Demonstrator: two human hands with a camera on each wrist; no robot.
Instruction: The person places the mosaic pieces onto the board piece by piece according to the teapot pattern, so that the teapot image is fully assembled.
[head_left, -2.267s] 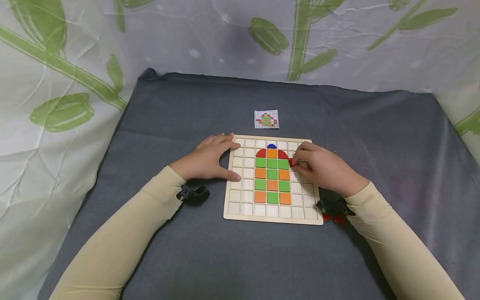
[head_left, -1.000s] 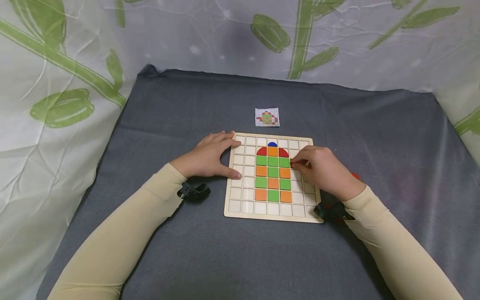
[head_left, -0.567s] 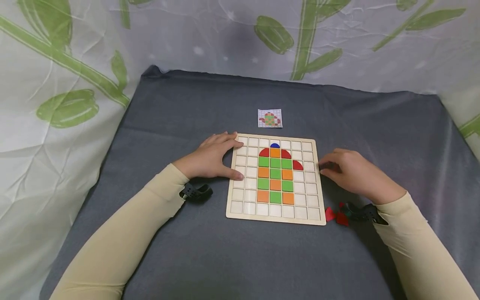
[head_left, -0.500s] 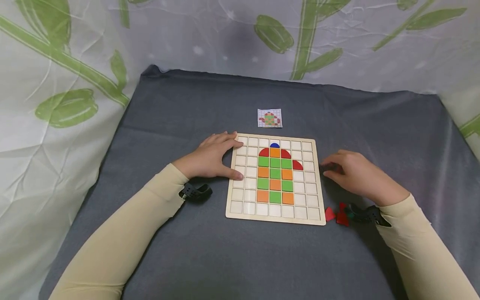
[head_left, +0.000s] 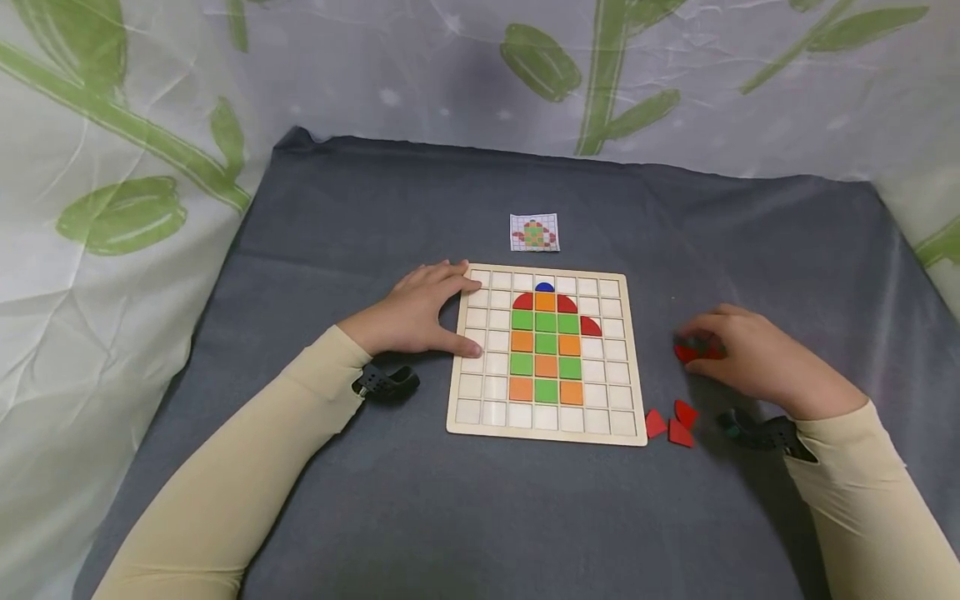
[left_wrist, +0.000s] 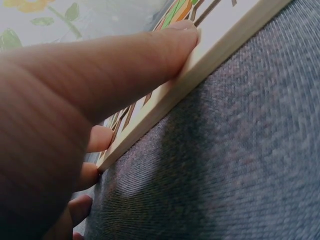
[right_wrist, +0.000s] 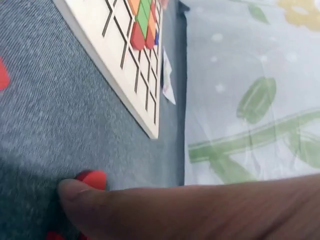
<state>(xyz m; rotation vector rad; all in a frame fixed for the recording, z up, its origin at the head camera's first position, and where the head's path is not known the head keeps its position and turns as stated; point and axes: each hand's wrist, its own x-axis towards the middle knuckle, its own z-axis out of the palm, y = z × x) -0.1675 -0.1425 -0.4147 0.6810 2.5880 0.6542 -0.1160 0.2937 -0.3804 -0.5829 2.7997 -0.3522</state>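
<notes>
Left hand [head_left: 418,312] sits spread on the grid board's [head_left: 546,436] left edge, likely to steady it, while right hand [head_left: 757,358] is half-curled over red pieces [head_left: 684,353] on the counter [head_left: 390,517] beyond its right edge, grip unclear.

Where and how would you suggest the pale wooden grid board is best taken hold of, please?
Probably by the left and right edges of the board, one hand per side: it lies flat, and its thickness gives fingers something to press. The left hand rests at the left edge; on the right, approach beyond the loose red pieces near the corner.
</notes>
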